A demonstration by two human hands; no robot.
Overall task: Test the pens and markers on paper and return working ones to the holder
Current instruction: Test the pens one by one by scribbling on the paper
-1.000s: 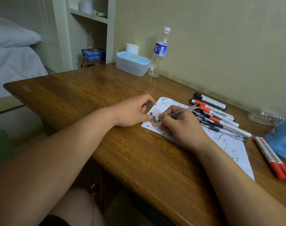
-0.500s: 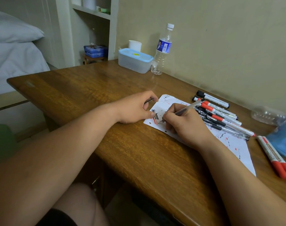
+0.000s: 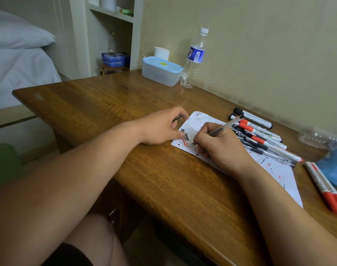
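Note:
My right hand [image 3: 220,148] grips a clear-barrelled pen [image 3: 226,125] with its tip down on the white paper [image 3: 279,170], beside black and red test strokes near the sheet's left end. My left hand [image 3: 160,126] rests at the paper's left edge, thumb on the sheet, fingers curled round a thin dark pen cap [image 3: 178,118]. Several pens and red- and black-capped whiteboard markers [image 3: 259,134] lie in a pile on the paper's far side. Two red-capped markers [image 3: 326,187] lie apart at the right. No holder is plainly visible.
On the wooden desk [image 3: 106,104], a lidded plastic box [image 3: 161,71], a white cup [image 3: 161,52] and a water bottle [image 3: 193,60] stand at the back by the wall. A crumpled clear bottle [image 3: 317,139] and a blue object [image 3: 336,167] lie at the far right. A bed is left.
The pen tip has moved a little down the paper toward its near edge, adding strokes. My left hand has stayed at the sheet's left edge.

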